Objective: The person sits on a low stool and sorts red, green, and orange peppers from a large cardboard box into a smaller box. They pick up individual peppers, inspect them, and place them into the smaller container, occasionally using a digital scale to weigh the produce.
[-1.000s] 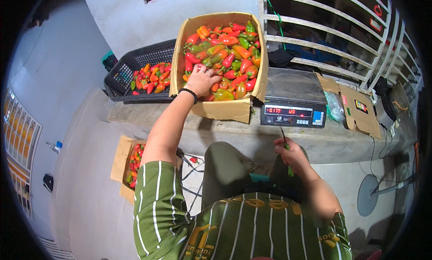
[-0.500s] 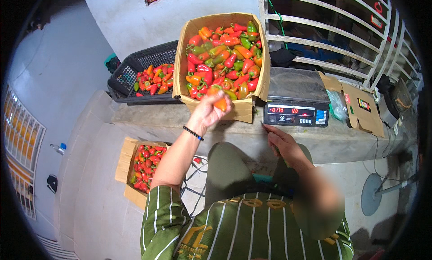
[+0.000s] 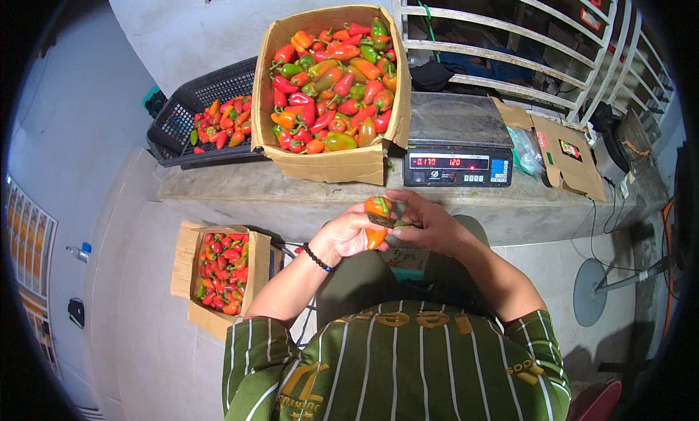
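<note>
An orange pepper (image 3: 376, 238) with a green stem rests in my left hand (image 3: 341, 233), whose fingers close around it above my lap. My right hand (image 3: 438, 226) grips a small knife (image 3: 381, 221), its dark blade lying across the pepper. The handle is mostly hidden inside my fingers. Just beyond both hands, a large cardboard box (image 3: 331, 166) full of red, orange and green peppers (image 3: 335, 82) stands tilted on the concrete ledge (image 3: 291, 194).
Left of the box, a black plastic crate (image 3: 171, 122) holds more peppers. To its right are a digital scale (image 3: 455, 175) and flattened cardboard (image 3: 564, 159). A smaller box (image 3: 183, 264) of red peppers sits on the floor. White metal bars (image 3: 502, 57) rise behind the ledge.
My left hand has come back from the large box toward my lap with the orange pepper. My right hand has moved left, bringing the knife to it. The view has shifted slightly.
</note>
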Tool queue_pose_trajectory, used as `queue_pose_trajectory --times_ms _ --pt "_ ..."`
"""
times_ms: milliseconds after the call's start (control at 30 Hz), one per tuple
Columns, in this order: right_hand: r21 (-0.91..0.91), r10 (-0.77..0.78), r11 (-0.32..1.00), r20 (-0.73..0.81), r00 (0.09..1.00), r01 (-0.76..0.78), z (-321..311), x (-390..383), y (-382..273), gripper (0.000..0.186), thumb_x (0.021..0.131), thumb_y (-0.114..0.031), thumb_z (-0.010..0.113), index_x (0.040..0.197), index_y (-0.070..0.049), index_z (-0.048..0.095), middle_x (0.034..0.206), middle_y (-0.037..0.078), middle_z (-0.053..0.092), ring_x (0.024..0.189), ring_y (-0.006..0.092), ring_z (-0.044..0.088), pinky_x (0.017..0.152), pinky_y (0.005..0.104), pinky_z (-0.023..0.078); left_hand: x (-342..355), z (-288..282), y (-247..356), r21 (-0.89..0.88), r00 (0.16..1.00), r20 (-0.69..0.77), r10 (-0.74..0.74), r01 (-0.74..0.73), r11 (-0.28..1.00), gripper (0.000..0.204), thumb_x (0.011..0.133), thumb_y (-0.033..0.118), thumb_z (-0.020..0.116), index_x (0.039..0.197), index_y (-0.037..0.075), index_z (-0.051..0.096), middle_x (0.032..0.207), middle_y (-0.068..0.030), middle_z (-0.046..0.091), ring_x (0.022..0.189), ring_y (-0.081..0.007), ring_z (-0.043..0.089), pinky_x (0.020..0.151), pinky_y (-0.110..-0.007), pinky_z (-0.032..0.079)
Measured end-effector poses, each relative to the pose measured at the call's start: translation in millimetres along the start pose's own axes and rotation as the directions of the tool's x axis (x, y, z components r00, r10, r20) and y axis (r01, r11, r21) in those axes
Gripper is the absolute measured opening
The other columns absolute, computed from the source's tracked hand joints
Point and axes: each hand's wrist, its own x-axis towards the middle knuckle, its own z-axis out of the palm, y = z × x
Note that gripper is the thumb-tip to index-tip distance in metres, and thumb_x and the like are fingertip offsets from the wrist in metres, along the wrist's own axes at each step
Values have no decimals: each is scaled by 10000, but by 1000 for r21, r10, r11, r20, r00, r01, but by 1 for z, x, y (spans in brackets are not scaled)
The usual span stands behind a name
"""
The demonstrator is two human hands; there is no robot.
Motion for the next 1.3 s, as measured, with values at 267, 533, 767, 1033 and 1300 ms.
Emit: queue_pose_trajectory --times_ms 267,533,767,1033,1300 --pt "198 -27 980 121 992 3 0 -1 9 420 829 -180 600 1217 -79 473 881 60 619 806 112 576 750 284 454 -4 21 -18 302 989 -137 -51 91 949 373 761 -48 564 1113 11 458 819 -109 571 703 -200 620 498 -321 561" --pt "-169 -40 984 131 991 62 3 -10 -12 423 817 -287 634 1165 -79 517 805 78 647 744 98 583 699 276 455 -23 44 -26 317 995 -98 21 11 948 512 668 -65 559 1152 -7 402 760 -86 504 528 -154 522 361 -237 425" --pt "-173 -196 965 17 980 196 5 -7 16 424 837 -245 601 1218 -85 507 886 109 644 806 115 583 745 285 453 -60 39 -27 381 992 80 -97 60 922 448 662 -5 615 1073 10 436 737 -86 495 483 -132 493 349 -232 379" --pt "-155 176 969 -108 978 -192 -5 -16 6 409 828 -203 605 1191 -62 480 794 -2 502 742 83 461 663 230 400 -66 15 -21 -23 984 27 176 -176 984 452 718 8 630 1129 33 444 996 -134 486 782 -222 529 630 -346 485" --pt "48 114 993 -131 985 -109 34 -3 15 293 789 -245 661 946 -40 520 796 -6 518 743 78 482 681 244 421 -21 -1 -52 110 762 -216 610 -602 791 387 831 181 616 1173 133 442 1046 -82 513 997 -245 509 874 -373 428"
